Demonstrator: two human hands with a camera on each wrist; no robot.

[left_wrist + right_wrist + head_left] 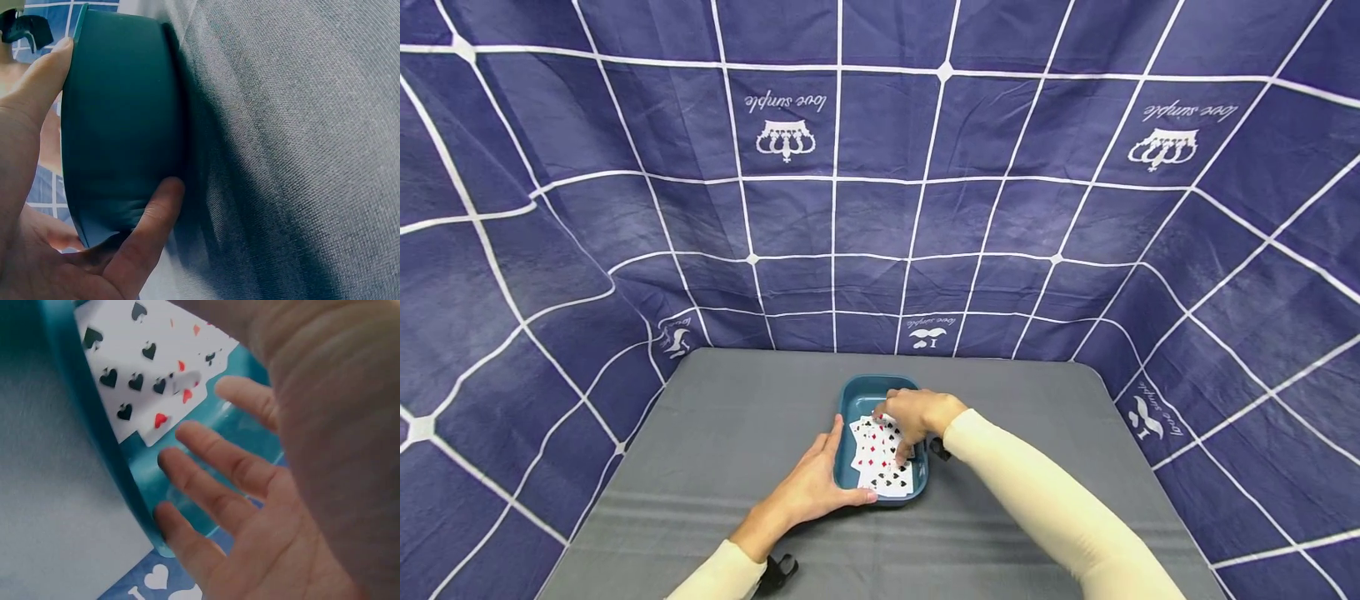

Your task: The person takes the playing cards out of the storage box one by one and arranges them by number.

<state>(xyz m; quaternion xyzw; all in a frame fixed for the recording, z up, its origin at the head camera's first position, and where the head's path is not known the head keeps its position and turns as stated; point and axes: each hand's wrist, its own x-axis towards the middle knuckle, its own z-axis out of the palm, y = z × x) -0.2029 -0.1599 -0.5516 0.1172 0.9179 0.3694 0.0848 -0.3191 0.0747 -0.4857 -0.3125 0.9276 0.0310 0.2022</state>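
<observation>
A blue-green plastic tray [847, 408] holds a loose, face-up spread of playing cards [872, 454], spades and diamonds among them. My left hand [811, 486] holds the tray's near left corner, its thumb at the near rim. In the left wrist view, fingers [147, 234] lie against the tray's outer wall. My right hand [919, 414] is over the tray with fingers spread and bent a little above the cards. The right wrist view shows no card between its fingers [209, 497]. A small pale, blurred object [185, 382] appears over the cards; its kind is unclear.
The tray stands on a grey cloth-covered table [760, 417]. Blue cloth with white grid lines [880, 217] rises behind the table and along both sides. A black wrist mount [777, 573] is on the left wrist, and another [939, 450] shows by the right wrist.
</observation>
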